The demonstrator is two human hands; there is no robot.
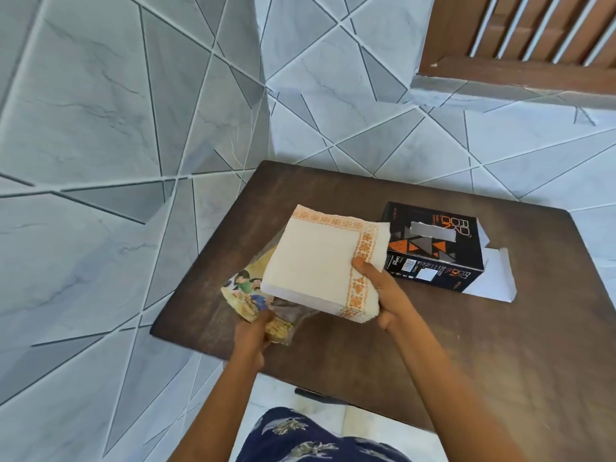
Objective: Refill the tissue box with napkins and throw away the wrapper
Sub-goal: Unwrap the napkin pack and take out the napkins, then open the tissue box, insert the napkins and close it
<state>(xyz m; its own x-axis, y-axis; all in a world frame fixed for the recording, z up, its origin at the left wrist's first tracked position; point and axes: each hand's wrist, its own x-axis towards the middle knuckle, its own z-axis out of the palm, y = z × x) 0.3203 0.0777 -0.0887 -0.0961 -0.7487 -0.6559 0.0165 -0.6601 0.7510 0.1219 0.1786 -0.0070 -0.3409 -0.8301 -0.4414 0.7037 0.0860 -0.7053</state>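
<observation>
My right hand (380, 288) grips a thick stack of cream napkins (316, 261) with an orange patterned border, thumb on top, held above the dark wooden table (466, 345). My left hand (255, 331) clutches the crumpled plastic wrapper (246, 295), printed with cartoon figures, just below and left of the stack. The wrapper's clear part trails under the napkins. A black tissue box (433, 245) with orange and grey triangles lies on the table right of the stack, its end flap (493, 278) open toward the right.
The small table stands in a corner of grey tiled walls with diagonal lines. A brown wooden louvred frame (520, 38) is at the top right. My patterned blue clothing (300, 435) shows at the bottom, over pale floor.
</observation>
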